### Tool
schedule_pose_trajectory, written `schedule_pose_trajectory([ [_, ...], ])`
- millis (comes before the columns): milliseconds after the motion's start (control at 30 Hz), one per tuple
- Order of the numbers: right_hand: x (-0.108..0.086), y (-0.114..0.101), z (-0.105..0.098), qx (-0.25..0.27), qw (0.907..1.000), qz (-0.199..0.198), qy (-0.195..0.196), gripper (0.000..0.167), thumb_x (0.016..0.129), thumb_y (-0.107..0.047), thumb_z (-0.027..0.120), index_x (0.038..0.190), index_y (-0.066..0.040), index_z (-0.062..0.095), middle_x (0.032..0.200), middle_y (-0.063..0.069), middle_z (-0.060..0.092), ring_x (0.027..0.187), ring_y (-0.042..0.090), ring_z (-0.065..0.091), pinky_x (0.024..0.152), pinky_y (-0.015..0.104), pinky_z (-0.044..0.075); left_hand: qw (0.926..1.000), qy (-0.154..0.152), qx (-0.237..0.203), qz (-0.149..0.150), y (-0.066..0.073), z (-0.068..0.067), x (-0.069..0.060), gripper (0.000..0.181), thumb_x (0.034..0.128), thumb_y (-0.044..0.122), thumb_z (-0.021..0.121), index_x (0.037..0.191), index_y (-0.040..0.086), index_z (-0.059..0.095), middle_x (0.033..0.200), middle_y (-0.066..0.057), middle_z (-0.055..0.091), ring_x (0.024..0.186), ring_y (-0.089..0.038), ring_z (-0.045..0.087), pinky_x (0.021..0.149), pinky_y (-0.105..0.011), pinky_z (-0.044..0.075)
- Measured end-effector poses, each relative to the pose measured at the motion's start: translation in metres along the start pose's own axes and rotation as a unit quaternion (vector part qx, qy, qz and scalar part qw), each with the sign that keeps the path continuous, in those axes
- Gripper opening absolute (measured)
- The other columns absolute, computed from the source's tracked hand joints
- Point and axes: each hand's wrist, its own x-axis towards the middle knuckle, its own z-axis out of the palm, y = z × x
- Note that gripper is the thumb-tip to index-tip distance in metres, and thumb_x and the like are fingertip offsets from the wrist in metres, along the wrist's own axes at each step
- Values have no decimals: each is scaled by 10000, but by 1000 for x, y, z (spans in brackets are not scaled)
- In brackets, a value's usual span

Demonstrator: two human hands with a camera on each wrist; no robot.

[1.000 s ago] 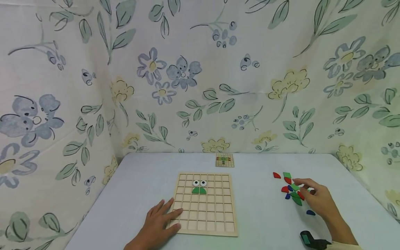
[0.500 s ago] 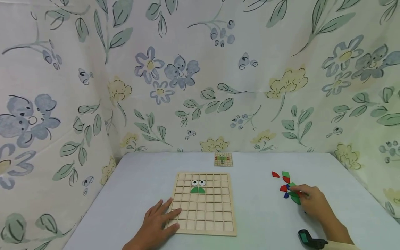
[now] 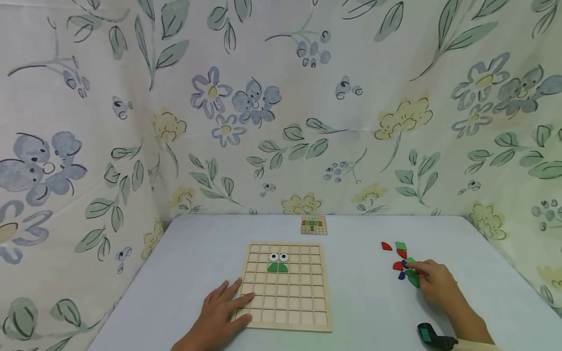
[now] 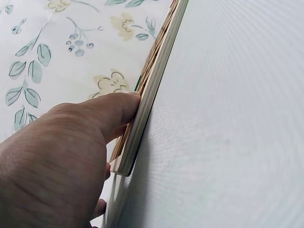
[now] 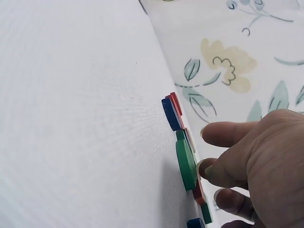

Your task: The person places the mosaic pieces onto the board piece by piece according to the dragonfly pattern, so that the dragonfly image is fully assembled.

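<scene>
My left hand (image 3: 215, 312) lies with its fingers spread over the lower left edge of the wooden grid board (image 3: 303, 295); in the left wrist view its thumb touches the board's side (image 4: 149, 102). Two white eye pieces (image 3: 278, 257) sit in the board, and two green quarter-round pieces (image 3: 278, 267) lie below them. Over a scatter of small pieces at the right, my right hand (image 3: 439, 287) reaches with its index finger by a blue piece (image 3: 404, 263). The right wrist view shows its fingertips beside a green curved piece (image 5: 186, 164), nothing plainly pinched.
A small patterned card (image 3: 313, 225) lies at the table's back edge. Red pieces (image 3: 386, 246) and a green square (image 3: 400, 245) lie beyond my right hand. A black device (image 3: 434, 337) sits at my right wrist. Floral cloth (image 3: 281, 122) hangs behind the white table.
My right hand has come down and a little left over the loose pieces, its fingers closer to the blue and green ones. The left hand stays on the board's edge.
</scene>
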Motion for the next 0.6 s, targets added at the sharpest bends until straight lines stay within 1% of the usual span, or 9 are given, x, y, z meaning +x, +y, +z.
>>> schedule_pose_trajectory([
  [133,0,-3,1,-26,10000,71,-48,281,847,90,557,1098,50,676,930,194,633,825,337,557,740,548,497,10000,-15,37,-16,0,-1,0,514,893,592,563,1299,285,637,1505,-119,366,1362,-476,231,995,-692,150],
  [233,-1,-8,0,-18,9997,200,-116,256,878,24,553,1107,60,660,887,157,652,760,270,542,725,523,509,10000,-50,71,-46,1,-1,0,519,888,603,560,1301,297,634,1508,-113,363,1365,-469,231,996,-693,155],
  [333,-2,-13,0,40,9993,316,-197,271,865,-27,577,1112,51,657,822,98,642,712,231,517,686,458,524,9999,-56,77,-45,1,-1,0,515,888,601,562,1300,301,634,1508,-111,364,1364,-468,233,995,-692,158],
  [367,-2,-14,-1,76,9991,335,-241,276,856,-39,589,1109,48,657,798,77,628,696,222,506,655,427,519,9999,-49,79,-39,1,-1,0,512,890,600,561,1299,301,634,1507,-111,364,1364,-468,234,995,-691,159],
  [467,-3,-16,0,219,9990,189,-349,293,824,-58,640,1103,25,672,741,19,588,677,203,487,588,351,467,10000,-10,68,-8,1,0,0,507,896,591,558,1298,292,636,1504,-116,368,1362,-471,237,995,-689,160],
  [600,-3,-17,2,289,9982,10,-528,326,806,-78,694,1123,-1,679,733,-14,553,701,198,468,576,333,416,10000,17,69,24,0,1,1,508,900,590,553,1301,287,635,1505,-117,367,1362,-472,236,996,-686,158],
])
